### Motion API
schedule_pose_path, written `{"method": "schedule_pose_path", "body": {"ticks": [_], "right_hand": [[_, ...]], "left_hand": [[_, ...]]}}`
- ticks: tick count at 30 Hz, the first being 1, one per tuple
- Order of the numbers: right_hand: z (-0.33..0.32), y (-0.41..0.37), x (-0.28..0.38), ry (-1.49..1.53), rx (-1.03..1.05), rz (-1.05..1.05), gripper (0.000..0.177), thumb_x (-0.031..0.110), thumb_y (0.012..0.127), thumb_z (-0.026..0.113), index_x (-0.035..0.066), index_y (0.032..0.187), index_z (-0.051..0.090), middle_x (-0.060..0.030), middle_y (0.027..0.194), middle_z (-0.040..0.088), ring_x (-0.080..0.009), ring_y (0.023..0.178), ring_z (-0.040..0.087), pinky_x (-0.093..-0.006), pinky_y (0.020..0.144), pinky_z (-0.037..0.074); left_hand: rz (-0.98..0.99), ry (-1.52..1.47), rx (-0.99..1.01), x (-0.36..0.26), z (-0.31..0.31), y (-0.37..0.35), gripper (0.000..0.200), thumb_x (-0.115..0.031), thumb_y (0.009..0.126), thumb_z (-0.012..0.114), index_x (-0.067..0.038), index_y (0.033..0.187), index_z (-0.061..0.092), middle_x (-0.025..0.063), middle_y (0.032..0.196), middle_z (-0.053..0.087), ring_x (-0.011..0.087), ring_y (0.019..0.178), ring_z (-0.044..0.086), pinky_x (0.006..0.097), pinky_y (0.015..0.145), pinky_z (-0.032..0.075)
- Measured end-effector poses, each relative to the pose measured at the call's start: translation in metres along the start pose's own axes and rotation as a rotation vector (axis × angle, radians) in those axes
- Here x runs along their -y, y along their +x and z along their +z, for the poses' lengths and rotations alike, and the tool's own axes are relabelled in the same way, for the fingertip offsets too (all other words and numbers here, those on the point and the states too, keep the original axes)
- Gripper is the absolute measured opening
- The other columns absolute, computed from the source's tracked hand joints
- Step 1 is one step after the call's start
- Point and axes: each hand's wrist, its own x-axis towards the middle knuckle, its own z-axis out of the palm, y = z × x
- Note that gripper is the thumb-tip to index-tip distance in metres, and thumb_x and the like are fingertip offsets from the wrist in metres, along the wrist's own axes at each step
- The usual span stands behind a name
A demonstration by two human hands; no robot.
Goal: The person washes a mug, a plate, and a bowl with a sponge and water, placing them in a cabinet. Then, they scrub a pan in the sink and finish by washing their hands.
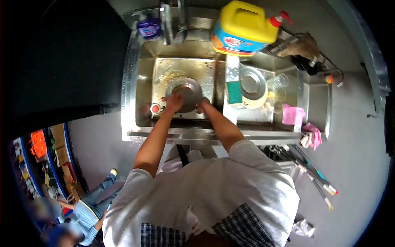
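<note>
In the left basin of the steel sink (131, 94), a round metal bowl (190, 88) is held low, its inside facing up. My left hand (175, 102) is closed at the bowl's lower left side, fingers over its inner surface; whether it also holds something small I cannot make out. At the right rim, my right hand (202, 105) grips the bowl with curled fingers. Left of the bowl sits a small cup with red contents (155, 108). Food scraps (173, 75) lie on the basin floor behind the bowl.
A green scouring pad (234, 92) rests on the divider. The right basin holds stacked bowls (252, 82) and glasses (279, 81). Behind stand a yellow detergent jug (242, 24), a purple soap bottle (149, 29) and a faucet (166, 24). Pink cloths (293, 114) hang right. Another person (88, 210) is at lower left.
</note>
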Motion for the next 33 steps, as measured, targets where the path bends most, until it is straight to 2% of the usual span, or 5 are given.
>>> {"method": "schedule_pose_path", "body": {"ticks": [7, 11, 17, 22, 33], "right_hand": [[-0.036, -0.227, 0.067, -0.674, -0.352, -0.919, 0.012, 0.007, 0.073, 0.064, 0.004, 0.084, 0.062, -0.0143, 0.079, 0.064, -0.0373, 0.077, 0.062, -0.0426, 0.07, 0.05], [-0.059, -0.293, 0.098, -0.949, -0.973, -0.791, 0.065, 0.028, 0.074, 0.072, 0.013, 0.13, 0.042, -0.0197, 0.127, 0.036, -0.0426, 0.107, 0.043, -0.0482, 0.087, 0.039], [-0.115, -0.25, 0.088, -0.955, -0.785, -0.904, 0.057, 0.029, 0.078, 0.067, 0.014, 0.129, 0.046, -0.02, 0.122, 0.041, -0.0393, 0.101, 0.052, -0.0522, 0.08, 0.046], [-0.192, -0.245, 0.147, 0.956, 0.122, -0.739, 0.045, 0.023, 0.085, 0.046, -0.001, 0.123, 0.045, -0.0188, 0.115, 0.056, -0.0393, 0.098, 0.059, -0.0473, 0.087, 0.048], [-0.23, -0.309, 0.329, 1.538, 0.478, -1.15, 0.05, 0.021, 0.067, 0.048, 0.007, 0.115, 0.054, -0.0116, 0.119, 0.057, -0.0338, 0.115, 0.05, -0.0482, 0.103, 0.036]], "left_hand": [[0.236, -0.486, -0.212, -0.192, -0.005, -0.005, 0.022, -0.024, 0.08, 0.061, -0.008, 0.095, 0.062, 0.0152, 0.084, 0.066, 0.0301, 0.082, 0.065, 0.0392, 0.074, 0.05], [0.336, -0.238, -0.312, -0.226, -0.019, -0.013, 0.016, -0.016, 0.08, 0.058, -0.006, 0.092, 0.061, 0.0156, 0.087, 0.066, 0.033, 0.085, 0.063, 0.0411, 0.076, 0.049], [0.87, -0.079, -0.585, -0.378, -0.139, -0.1, 0.021, -0.021, 0.087, 0.048, -0.003, 0.088, 0.058, 0.0208, 0.083, 0.062, 0.0413, 0.079, 0.059, 0.0453, 0.068, 0.047], [0.744, 0.348, -0.612, -0.472, -0.194, -0.066, 0.027, -0.03, 0.083, 0.05, -0.006, 0.09, 0.06, 0.0202, 0.09, 0.063, 0.0395, 0.085, 0.06, 0.0479, 0.073, 0.048], [0.75, 0.442, -0.599, -0.565, -0.207, 0.032, 0.036, -0.033, 0.084, 0.051, -0.01, 0.11, 0.059, 0.0189, 0.112, 0.06, 0.0363, 0.106, 0.055, 0.0451, 0.091, 0.042]]}}
